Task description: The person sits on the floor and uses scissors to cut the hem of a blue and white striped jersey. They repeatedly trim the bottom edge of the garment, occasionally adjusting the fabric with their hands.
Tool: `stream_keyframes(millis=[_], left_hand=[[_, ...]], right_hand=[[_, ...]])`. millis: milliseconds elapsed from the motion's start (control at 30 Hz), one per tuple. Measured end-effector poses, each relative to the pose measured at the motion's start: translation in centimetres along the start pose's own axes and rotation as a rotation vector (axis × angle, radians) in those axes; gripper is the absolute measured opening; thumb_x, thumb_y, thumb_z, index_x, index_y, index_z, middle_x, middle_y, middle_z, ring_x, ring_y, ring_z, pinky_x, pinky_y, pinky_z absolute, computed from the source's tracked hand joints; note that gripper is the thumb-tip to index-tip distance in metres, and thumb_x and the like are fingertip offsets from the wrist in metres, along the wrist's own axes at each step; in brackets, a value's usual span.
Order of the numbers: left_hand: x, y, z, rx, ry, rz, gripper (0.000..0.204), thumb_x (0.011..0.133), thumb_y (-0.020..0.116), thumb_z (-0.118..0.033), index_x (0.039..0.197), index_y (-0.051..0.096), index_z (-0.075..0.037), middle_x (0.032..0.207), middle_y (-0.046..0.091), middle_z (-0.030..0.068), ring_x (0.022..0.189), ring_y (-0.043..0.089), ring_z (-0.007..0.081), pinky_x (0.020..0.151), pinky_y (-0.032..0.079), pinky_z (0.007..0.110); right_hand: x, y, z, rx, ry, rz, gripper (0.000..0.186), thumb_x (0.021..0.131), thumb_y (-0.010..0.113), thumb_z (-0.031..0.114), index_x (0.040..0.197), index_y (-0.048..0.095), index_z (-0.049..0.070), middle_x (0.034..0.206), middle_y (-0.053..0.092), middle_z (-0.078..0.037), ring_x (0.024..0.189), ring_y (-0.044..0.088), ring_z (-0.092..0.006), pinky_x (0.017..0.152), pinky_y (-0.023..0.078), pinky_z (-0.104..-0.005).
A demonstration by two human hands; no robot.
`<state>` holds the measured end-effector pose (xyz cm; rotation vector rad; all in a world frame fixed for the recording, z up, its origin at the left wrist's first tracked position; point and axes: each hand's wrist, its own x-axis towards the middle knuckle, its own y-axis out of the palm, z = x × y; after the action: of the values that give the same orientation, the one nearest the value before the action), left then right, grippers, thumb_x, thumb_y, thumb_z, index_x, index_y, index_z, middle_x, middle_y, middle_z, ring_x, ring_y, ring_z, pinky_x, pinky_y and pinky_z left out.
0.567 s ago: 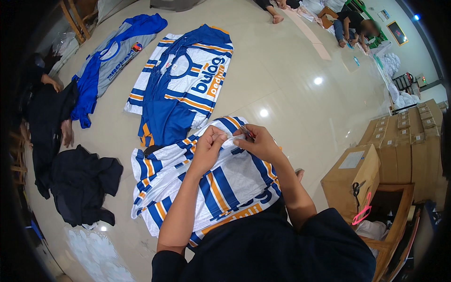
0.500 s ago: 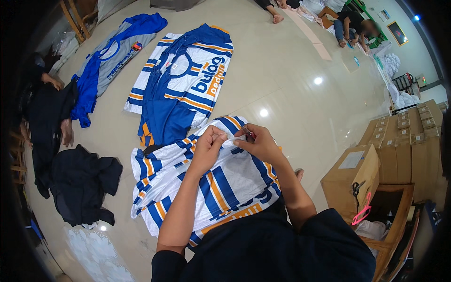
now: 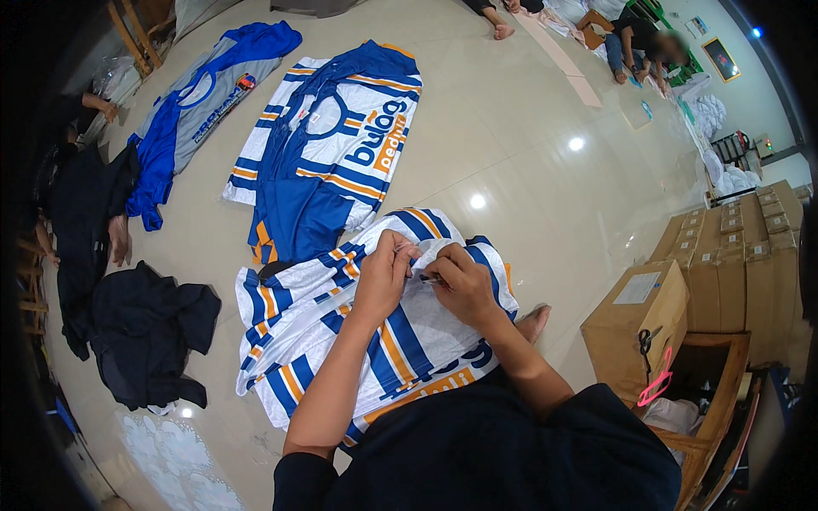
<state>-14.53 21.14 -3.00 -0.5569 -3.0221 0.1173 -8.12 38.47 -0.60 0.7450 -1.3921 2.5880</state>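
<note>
Across my lap lies a white jersey (image 3: 341, 298) with blue and orange stripes. My left hand (image 3: 383, 277) is closed in a pinch on a raised edge of its white cloth. Close beside it, my right hand (image 3: 462, 281) is curled round a small metal tool (image 3: 429, 280), which looks like thread snips; the fingers cover most of it. Both hands are over the jersey's upper part, their fingertips a short way apart. Any thread between them is too fine to make out.
Ahead on the tiled floor lie a similar striped jersey (image 3: 332, 153) and a blue-and-grey shirt (image 3: 213, 94). Black garments (image 3: 153, 332) are at the left, near another person's hand (image 3: 102, 107). Cardboard boxes (image 3: 635, 328) and a wooden cabinet (image 3: 711, 409) stand at right. People sit farther back.
My right hand has turned and dropped slightly, bringing its fingertips down to the cloth. The left hand keeps its pinch almost in place. At the far left, a person's hand has lifted.
</note>
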Motion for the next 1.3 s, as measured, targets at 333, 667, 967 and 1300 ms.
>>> stream_keyframes(millis=[333, 667, 967, 1300], left_hand=[[0.1, -0.3, 0.7, -0.156, -0.018, 0.007, 0.018, 0.112, 0.058, -0.018, 0.108, 0.056, -0.001, 0.097, 0.077, 0.0125, 0.074, 0.074, 0.0146, 0.068, 0.061, 0.028], [0.2, -0.3, 1.0, -0.162, 0.002, -0.024, 0.019, 0.112, 0.059, -0.018, 0.105, 0.059, 0.000, 0.095, 0.076, 0.0085, 0.080, 0.066, 0.0097, 0.074, 0.054, 0.025], [-0.2, -0.1, 1.1, -0.168, 0.051, -0.008, 0.021, 0.113, 0.057, -0.021, 0.109, 0.056, -0.001, 0.098, 0.078, 0.0118, 0.083, 0.067, 0.0116, 0.076, 0.053, 0.028], [-0.3, -0.2, 1.9, -0.135, 0.026, 0.048, 0.024, 0.115, 0.052, -0.027, 0.113, 0.052, -0.003, 0.090, 0.075, 0.0136, 0.078, 0.065, 0.0135, 0.072, 0.051, 0.029]], right_hand=[[-0.7, -0.1, 1.3, 0.532, 0.463, 0.067, 0.018, 0.096, 0.078, 0.009, 0.109, 0.069, 0.000, 0.099, 0.069, -0.011, 0.078, 0.071, -0.0209, 0.067, 0.054, -0.0282], [0.3, -1.1, 2.6, 0.101, 0.317, -0.046, 0.026, 0.094, 0.079, 0.009, 0.116, 0.069, -0.002, 0.100, 0.069, -0.013, 0.084, 0.075, -0.0225, 0.072, 0.060, -0.0316], [0.8, -0.9, 3.3, 0.020, 0.293, -0.080, 0.026, 0.092, 0.081, 0.010, 0.115, 0.073, 0.003, 0.094, 0.068, -0.010, 0.075, 0.071, -0.0209, 0.065, 0.057, -0.0309], [0.9, -1.0, 3.0, 0.007, 0.296, -0.067, 0.026, 0.094, 0.079, 0.014, 0.119, 0.074, 0.004, 0.100, 0.070, -0.011, 0.077, 0.075, -0.0234, 0.064, 0.058, -0.0317]])
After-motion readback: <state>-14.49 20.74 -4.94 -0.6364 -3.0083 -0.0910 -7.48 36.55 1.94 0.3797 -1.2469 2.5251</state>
